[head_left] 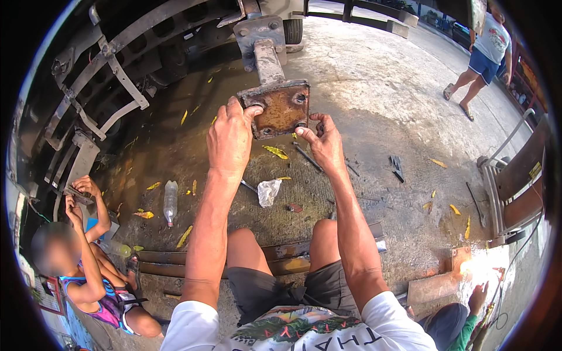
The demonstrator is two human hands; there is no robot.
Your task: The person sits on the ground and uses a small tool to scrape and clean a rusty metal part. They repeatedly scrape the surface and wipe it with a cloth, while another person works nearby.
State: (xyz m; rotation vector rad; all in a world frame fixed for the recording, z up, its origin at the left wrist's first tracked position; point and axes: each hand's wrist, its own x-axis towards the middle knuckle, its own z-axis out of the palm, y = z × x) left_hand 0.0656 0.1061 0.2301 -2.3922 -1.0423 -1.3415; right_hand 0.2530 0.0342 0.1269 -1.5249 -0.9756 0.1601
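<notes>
A square, rusty metal plate (282, 110) with a hole near each corner sits at the near end of a square steel bar (268, 62). My left hand (229, 137) grips its left edge, the thumb over the upper left hole and the other fingers out of sight. At the lower right corner, my right hand (325, 142) pinches around the hole with thumb and curled fingers. Whether a small bolt or nut is between those fingertips, I cannot make out. A bolted bracket plate (259, 36) carries the far end of the bar.
Left, a seated person (88, 275) reaches up to the metal frame (120, 76). Lower right, another person's hand (478, 297) is near a bright glow on steel (436, 286). Someone stands upper right (489, 50). A plastic bottle (170, 202), crumpled plastic (268, 192) and a beam (287, 257) lie on the ground.
</notes>
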